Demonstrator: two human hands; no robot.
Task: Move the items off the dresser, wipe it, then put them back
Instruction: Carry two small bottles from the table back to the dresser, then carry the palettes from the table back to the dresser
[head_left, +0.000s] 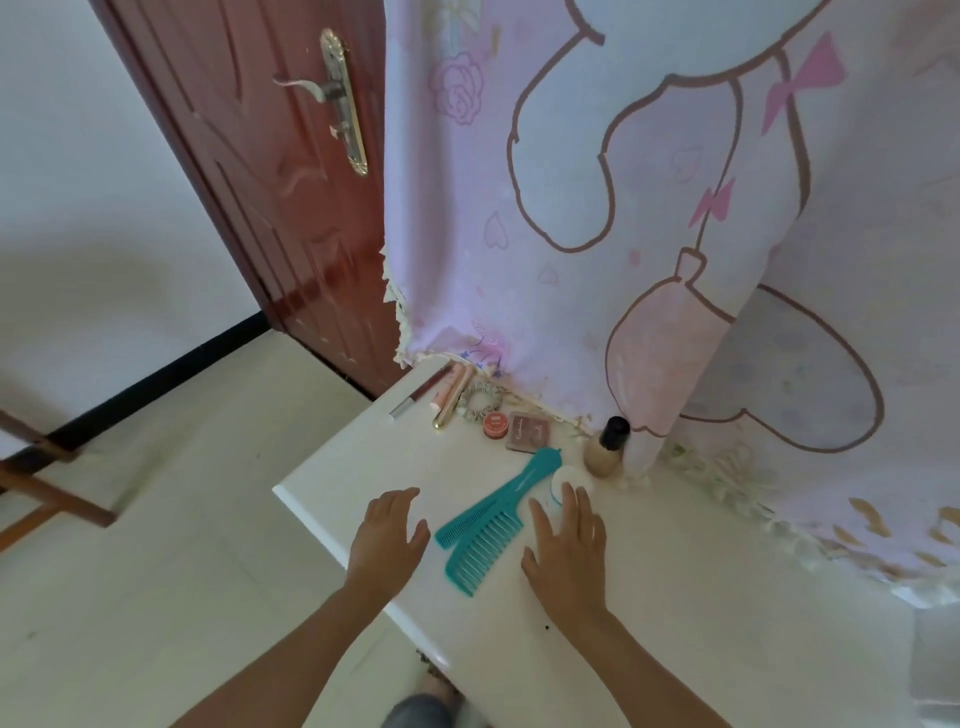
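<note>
The grip of both hands is released and nothing is held: the left hand (389, 530) and the right hand (567, 548) are spread palm down over the white dresser surface (353, 467), one on either side of two teal combs (485, 527). Whether the palms touch the surface cannot be told. The fingertips (568, 498) of the right hand are seen just in front of a small white jar (571, 474). Further back, along a pink printed drape (623, 208), are set a foundation bottle (605, 447), a brown compact (527, 431), an orange tin (494, 424), a scrunchie (480, 396), a gold-tipped tube (451, 402) and a slim pencil (418, 397). As every item lies on the dresser and no wiping rag is in view, the clearing step is judged to be only starting. The next move is likely to call for the combs or the jar to be grasped and carried off; the upright bottle could be tipped and would need a careful lift.
</note>
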